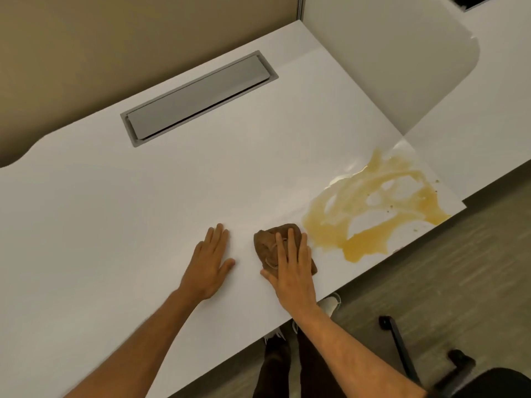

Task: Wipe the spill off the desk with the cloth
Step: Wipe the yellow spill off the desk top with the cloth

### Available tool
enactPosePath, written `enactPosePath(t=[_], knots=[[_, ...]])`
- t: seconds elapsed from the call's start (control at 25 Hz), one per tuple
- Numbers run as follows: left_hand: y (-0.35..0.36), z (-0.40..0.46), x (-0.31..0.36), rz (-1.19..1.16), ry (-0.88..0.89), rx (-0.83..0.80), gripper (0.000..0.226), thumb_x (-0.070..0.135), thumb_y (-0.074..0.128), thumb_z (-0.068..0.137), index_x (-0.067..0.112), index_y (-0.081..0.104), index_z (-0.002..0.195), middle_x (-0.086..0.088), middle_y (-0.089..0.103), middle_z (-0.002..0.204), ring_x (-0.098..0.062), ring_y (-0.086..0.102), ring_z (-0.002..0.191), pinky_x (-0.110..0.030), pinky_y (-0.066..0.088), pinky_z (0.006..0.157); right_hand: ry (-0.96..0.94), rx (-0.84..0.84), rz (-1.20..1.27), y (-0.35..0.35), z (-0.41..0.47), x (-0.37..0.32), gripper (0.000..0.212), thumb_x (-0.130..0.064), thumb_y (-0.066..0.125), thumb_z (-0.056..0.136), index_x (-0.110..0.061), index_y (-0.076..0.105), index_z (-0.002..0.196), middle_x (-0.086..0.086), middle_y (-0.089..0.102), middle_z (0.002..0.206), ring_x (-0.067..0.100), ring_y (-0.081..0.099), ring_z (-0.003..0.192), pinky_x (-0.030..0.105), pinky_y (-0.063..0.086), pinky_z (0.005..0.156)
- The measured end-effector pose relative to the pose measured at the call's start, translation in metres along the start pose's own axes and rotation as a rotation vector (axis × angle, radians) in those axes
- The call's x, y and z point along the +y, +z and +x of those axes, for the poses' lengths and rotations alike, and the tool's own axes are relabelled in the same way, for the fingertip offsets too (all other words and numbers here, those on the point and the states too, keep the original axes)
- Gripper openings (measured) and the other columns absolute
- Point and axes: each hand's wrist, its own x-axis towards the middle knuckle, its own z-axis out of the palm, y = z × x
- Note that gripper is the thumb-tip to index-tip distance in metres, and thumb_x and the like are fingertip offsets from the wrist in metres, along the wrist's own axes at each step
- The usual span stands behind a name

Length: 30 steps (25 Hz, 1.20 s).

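Spill (pixel 373 208) on white desk (pixel 115 225)

Cloth (pixel 270 242) partly hidden under right hand (pixel 290 271).

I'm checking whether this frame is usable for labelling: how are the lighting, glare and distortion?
Head view: warm, even light; soft shadows under the left hand and the right hand on the cloth; glare on the wet rim of the spill; wide-angle bending curves the desk edges; mostly sharp, slightly soft overall.
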Motion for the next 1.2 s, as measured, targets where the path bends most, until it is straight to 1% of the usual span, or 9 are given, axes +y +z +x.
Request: enactPosePath(t=[0.12,0.28,0.36,0.52,0.68,0.8,0.88,1.04,1.2], knots=[[0.009,0.021,0.000,0.098,0.047,0.036,0.078,0.061,0.018,0.106,0.022,-0.015,0.165,0.006,-0.027,0.172,-0.012,-0.027,0.158,-0.036,-0.009,0.129,-0.041,0.015,0.034,0.004,0.025,-0.001,0.089,-0.066,0.044,0.097,-0.014,0.014,0.162,0.021,0.014,0.168,0.043,0.008,0.154,0.052,0.020,0.124],[0.010,0.052,0.023,0.141,0.134,0.094,0.075,0.064,0.008,0.105,0.023,-0.009,0.166,0.004,-0.018,0.174,-0.015,-0.021,0.160,-0.038,-0.009,0.128,-0.109,0.101,0.114,-0.002,0.032,0.009,0.060,-0.038,0.053,0.102,-0.006,0.041,0.152,0.020,0.034,0.161,0.039,0.025,0.151,0.051,0.041,0.114],[0.010,0.071,0.042,0.149,0.212,0.094,0.072,0.062,0.005,0.106,0.025,-0.009,0.166,0.004,-0.015,0.175,-0.017,-0.018,0.161,-0.040,-0.008,0.129,-0.108,0.217,0.268,-0.005,0.019,0.018,0.051,-0.029,0.046,0.106,-0.004,0.042,0.150,0.017,0.040,0.158,0.035,0.029,0.151,0.048,0.044,0.112],[0.011,0.109,0.080,0.185,0.283,0.069,0.070,0.055,0.014,0.108,0.026,-0.017,0.164,0.005,-0.022,0.173,-0.014,-0.021,0.160,-0.042,-0.011,0.130,0.052,0.382,0.305,-0.018,-0.011,0.043,0.053,-0.031,0.037,0.108,-0.013,0.025,0.157,0.011,0.034,0.162,0.031,0.024,0.154,0.046,0.038,0.118],[0.020,0.122,0.086,0.263,0.306,0.089,0.074,0.062,0.015,0.107,0.026,-0.012,0.166,0.006,-0.017,0.175,-0.015,-0.015,0.162,-0.041,-0.010,0.130,0.213,0.193,0.105,-0.019,-0.018,0.076,0.072,-0.047,0.047,0.096,-0.020,0.022,0.158,0.010,0.016,0.169,0.039,0.006,0.156,0.062,0.028,0.119],[0.024,0.125,0.084,0.292,0.316,0.109,0.078,0.064,0.019,0.106,0.023,-0.006,0.167,0.004,-0.012,0.176,-0.018,-0.009,0.163,-0.038,-0.013,0.128,0.245,0.088,0.090,-0.011,-0.008,0.090,0.089,-0.074,0.054,0.083,-0.025,0.031,0.154,0.006,0.018,0.169,0.037,0.006,0.156,0.057,0.020,0.120],[0.026,0.127,0.083,0.296,0.317,0.110,0.079,0.064,0.021,0.106,0.023,-0.005,0.168,0.003,-0.010,0.177,-0.018,-0.008,0.163,-0.038,-0.013,0.128,0.280,0.087,0.077,-0.004,0.001,0.091,0.092,-0.081,0.047,0.084,-0.026,0.029,0.155,0.004,0.016,0.169,0.033,0.005,0.157,0.054,0.018,0.122],[0.027,0.129,0.081,0.301,0.323,0.117,0.075,0.061,0.019,0.107,0.022,-0.004,0.168,0.002,-0.009,0.177,-0.018,-0.008,0.163,-0.040,-0.011,0.129,0.237,0.141,0.054,0.005,0.019,0.086,0.087,-0.075,0.035,0.094,-0.023,0.014,0.162,0.006,0.004,0.171,0.031,-0.001,0.157,0.050,0.013,0.125],[0.027,0.127,0.082,0.287,0.317,0.119,0.068,0.050,0.017,0.109,0.024,-0.005,0.168,0.004,-0.011,0.176,-0.017,-0.009,0.163,-0.039,-0.014,0.129,0.148,0.181,0.088,0.002,0.053,0.073,0.076,-0.063,0.042,0.099,-0.020,0.024,0.160,0.008,0.016,0.170,0.030,0.006,0.157,0.050,0.019,0.124]])
